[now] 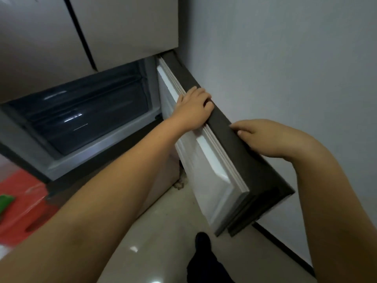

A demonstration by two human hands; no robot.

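Door (206,160): swung wide open, its outer face near the wall (285,58). Probably stiff, weighty and hinge-bound, with a soft gasket. Best taken at the top edge. Left hand (193,107) curls over that edge. Right hand (263,137) rests on it, fingers loosely extended.

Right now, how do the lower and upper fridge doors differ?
The lower door stands open, showing white lining; the upper door is shut, showing its beige front. The left hand and right hand touch the lower door, not the upper door. Both belong to one fridge.
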